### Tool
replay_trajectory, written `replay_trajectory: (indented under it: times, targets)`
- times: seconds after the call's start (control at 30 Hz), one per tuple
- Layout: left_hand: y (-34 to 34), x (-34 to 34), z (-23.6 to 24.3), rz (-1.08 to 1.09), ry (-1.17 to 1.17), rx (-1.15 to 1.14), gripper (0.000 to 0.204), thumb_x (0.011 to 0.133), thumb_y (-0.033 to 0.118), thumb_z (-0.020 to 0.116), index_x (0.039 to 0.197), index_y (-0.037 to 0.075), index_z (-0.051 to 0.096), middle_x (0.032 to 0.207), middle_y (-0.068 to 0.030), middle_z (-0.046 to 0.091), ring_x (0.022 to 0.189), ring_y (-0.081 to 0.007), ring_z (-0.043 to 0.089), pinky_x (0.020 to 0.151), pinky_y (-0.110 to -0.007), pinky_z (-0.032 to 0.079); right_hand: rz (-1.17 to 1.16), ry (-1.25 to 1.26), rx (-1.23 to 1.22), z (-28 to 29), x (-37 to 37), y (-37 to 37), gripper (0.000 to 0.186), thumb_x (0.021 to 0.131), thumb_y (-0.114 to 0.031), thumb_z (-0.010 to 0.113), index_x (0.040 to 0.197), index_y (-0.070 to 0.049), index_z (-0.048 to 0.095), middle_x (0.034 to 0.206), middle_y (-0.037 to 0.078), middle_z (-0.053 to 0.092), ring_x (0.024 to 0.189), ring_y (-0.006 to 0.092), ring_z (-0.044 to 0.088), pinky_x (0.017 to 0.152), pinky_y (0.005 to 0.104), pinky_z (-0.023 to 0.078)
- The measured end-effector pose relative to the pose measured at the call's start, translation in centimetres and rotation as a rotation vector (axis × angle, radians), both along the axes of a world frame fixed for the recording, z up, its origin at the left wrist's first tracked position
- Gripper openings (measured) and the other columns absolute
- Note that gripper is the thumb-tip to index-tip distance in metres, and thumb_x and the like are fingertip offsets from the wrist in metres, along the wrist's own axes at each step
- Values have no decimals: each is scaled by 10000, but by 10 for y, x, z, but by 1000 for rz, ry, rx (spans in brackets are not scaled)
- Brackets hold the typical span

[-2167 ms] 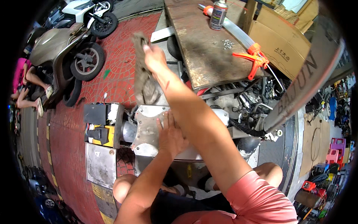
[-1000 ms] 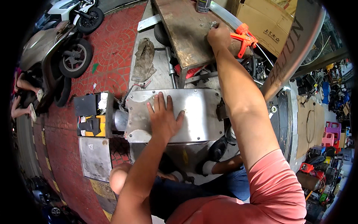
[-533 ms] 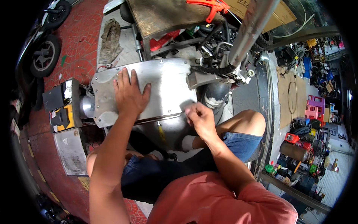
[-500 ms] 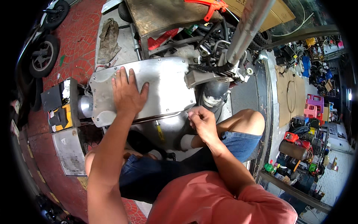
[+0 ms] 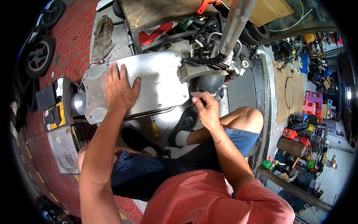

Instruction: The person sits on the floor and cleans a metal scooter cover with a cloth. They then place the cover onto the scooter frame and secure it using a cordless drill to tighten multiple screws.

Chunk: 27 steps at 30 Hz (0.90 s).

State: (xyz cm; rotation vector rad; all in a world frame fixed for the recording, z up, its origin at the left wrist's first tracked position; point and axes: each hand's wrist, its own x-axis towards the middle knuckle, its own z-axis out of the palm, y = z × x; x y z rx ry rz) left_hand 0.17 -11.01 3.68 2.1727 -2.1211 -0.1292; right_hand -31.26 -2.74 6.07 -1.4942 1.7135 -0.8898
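Note:
A silver metal deck plate (image 5: pixel 160 80), with screws along its rim, lies across the body of what looks like an electric scooter. My left hand (image 5: pixel 121 89) rests flat on its left half, fingers stretched out. Just off the plate's near right corner is my right hand (image 5: pixel 206 110), its thumb and forefinger pinched together. Whatever sits between those fingertips is too small to make out. Beyond it a thick grey stem (image 5: pixel 235 30) rises from the scooter's front, with a bundle of black cables (image 5: pixel 205 61) at its base.
A yellow-handled screwdriver (image 5: pixel 154 129) lies below the plate near my shoes. At the left are a yellow and black case (image 5: pixel 56 115) and a metal box (image 5: pixel 64 149). A wooden bench (image 5: pixel 160 15) stands behind, beside a crumpled cloth (image 5: pixel 102 37). Cluttered tools fill the right side.
My right hand has moved up along the plate's right corner, its fingers still pinched. My left hand keeps its place on the plate. The whole view has shifted slightly.

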Motion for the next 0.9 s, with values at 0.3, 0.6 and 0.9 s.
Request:
replay_trajectory:
  times: [0.3,0.6,0.9]
  targets:
    - [0,1,0,3,-2,3,832,1014,560,600,1628,25,429,1723,-229,329,1607,-371,281,1342,-488,180,136,110,-153,-12,9,-9,191,941,-46,757,1126,-15,796,981,136,680,903,293,685,817,384,547]
    - [-1,-1,-2,26,0,5,828,1013,577,595,1617,29,448,1730,-219,319,1614,-355,269,1341,-491,172,216,305,-203,-8,14,-13,156,925,-57,767,1077,-31,793,983,149,664,886,355,703,803,432,577]
    - [2,-4,-6,217,-62,-50,828,995,582,618,1582,17,472,1688,-340,304,1595,-490,233,1311,-572,174,300,419,-184,1,17,-18,119,932,-41,724,1049,-43,748,967,166,617,868,414,691,768,515,576]
